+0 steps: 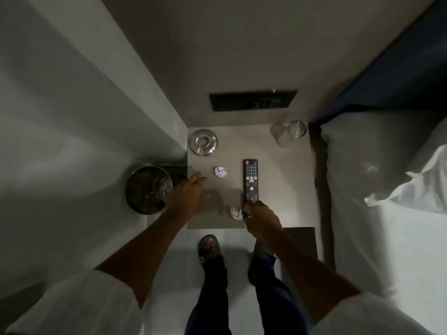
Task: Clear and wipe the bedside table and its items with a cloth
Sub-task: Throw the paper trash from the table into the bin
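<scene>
The grey bedside table (278, 184) fills the middle of the view. A black remote control (250, 180) lies lengthwise on it, and my right hand (260, 217) grips its near end. My left hand (191, 192) hovers over the table's left edge with the fingers curled down; whatever is under them is hidden. One crumpled paper ball (220, 171) lies between my hands, and another paper ball (236, 213) sits just left of my right hand. A glass ashtray (203, 142) stands at the back left. Two drinking glasses (296, 129) stand at the back right.
A dark round waste bin (147, 189) stands on the floor against the table's left side. The bed (387, 213) lies along the right, with a clear plastic bag (420, 187) on it. A black switch panel (252, 101) is on the wall behind. My sandalled feet (209, 246) stand before the table.
</scene>
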Available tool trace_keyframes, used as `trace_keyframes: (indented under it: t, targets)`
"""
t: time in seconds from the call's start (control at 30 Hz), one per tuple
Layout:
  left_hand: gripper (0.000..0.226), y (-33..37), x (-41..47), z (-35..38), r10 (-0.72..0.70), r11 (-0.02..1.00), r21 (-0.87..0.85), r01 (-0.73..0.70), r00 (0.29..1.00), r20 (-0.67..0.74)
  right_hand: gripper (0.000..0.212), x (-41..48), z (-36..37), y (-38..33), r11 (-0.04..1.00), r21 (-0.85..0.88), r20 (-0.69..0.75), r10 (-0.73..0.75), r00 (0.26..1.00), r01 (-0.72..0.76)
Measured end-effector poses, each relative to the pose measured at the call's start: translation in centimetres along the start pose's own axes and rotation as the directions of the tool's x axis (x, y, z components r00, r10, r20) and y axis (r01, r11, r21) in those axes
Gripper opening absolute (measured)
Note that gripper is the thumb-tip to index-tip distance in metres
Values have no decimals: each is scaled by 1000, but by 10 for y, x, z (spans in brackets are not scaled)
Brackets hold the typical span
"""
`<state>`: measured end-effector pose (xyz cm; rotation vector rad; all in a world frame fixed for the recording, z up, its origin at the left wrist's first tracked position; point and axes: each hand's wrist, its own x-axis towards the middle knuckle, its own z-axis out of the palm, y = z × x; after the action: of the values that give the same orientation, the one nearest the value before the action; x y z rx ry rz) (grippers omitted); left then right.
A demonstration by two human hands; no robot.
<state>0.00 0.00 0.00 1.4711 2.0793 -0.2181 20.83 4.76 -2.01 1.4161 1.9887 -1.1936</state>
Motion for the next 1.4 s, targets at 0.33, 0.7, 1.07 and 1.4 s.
trace_keyframes:
  t: [0.33,0.7,1.07,1.4]
  targets:
    - [49,-5,92,84,294,954,82,-287,951,-98,62,58,85,16,990,-124,68,-52,996,60]
    - [28,-46,66,128,122,950,-272,-151,985,-121,68,79,88,-16,984,-144,9,-108,994,109]
    - [40,-184,1,137,-424,736,-609,295,903,-75,65,121,157,-132,923,-199,101,-314,944,328]
    - [38,-227,5,130,-342,893,-362,268,926,-159,66,140,190,-182,921,-75,172,-364,915,381]
